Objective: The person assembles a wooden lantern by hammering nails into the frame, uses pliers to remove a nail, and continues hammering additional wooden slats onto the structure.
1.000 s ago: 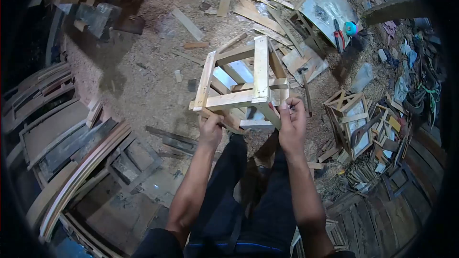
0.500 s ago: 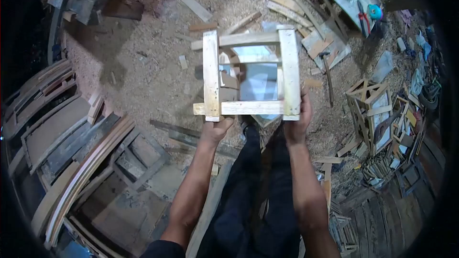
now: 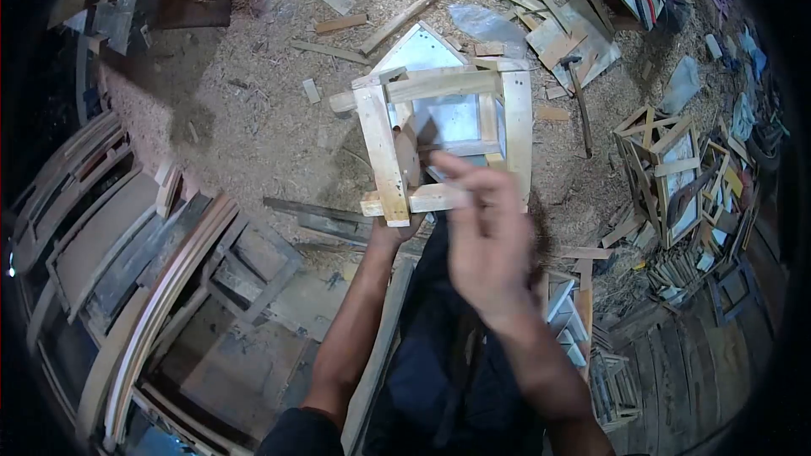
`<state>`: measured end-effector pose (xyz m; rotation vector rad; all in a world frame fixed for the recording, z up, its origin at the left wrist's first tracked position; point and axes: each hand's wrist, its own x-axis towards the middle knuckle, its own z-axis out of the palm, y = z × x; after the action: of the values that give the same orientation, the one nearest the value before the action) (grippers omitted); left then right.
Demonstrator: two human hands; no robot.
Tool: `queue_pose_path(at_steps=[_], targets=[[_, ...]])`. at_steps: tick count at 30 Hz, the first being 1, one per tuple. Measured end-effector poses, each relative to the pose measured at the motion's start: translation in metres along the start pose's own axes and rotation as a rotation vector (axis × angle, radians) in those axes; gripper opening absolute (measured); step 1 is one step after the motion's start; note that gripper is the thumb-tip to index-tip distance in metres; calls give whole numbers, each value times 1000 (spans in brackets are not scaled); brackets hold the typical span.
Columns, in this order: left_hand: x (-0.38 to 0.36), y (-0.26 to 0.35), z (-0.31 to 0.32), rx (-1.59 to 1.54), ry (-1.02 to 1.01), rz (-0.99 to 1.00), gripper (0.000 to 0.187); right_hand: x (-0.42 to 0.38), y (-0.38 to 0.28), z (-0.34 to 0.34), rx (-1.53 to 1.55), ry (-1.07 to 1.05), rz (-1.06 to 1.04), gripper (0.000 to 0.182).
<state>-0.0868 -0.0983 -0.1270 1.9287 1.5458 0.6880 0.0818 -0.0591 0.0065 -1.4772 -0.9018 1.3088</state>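
Centre frame: left hand (image 3: 390,232) grips one pale wooden slat-frame box with glass panes (image 3: 439,139) from below; right hand (image 3: 486,241), blurred, fingers spread loose, holds nothing. No writing readable.

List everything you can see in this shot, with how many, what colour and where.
wooden frame: one, pale wood with a glassy panel, centre, held up
hammer: one, dark head, wooden handle, on the ground upper right
finished frames: several, pale wood, stacked at right
wood strips: many, pale, scattered on the ground at top
pliers: one, red handles, top right
curved boards: several, grey-brown, lower left
sawdust floor: tan, upper left
left hand: grips the frame's lower left corner
right hand: blurred, open, in front of the frame
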Motion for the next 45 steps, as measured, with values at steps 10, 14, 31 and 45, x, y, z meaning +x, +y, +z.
queue_pose_path(at_steps=[10,14,31,45], targets=[[-7,10,-87,-582,-178,-464,66,-8,15,38,-59,42,61,10],[42,50,-92,-719,185,-718,56,-6,11,38,-141,59,-6,10],[67,78,-38,-462,279,-601,29,-17,30,39,-340,55,-141,9],[62,73,-37,-565,330,-624,20,-14,35,39,-359,50,-137,15]])
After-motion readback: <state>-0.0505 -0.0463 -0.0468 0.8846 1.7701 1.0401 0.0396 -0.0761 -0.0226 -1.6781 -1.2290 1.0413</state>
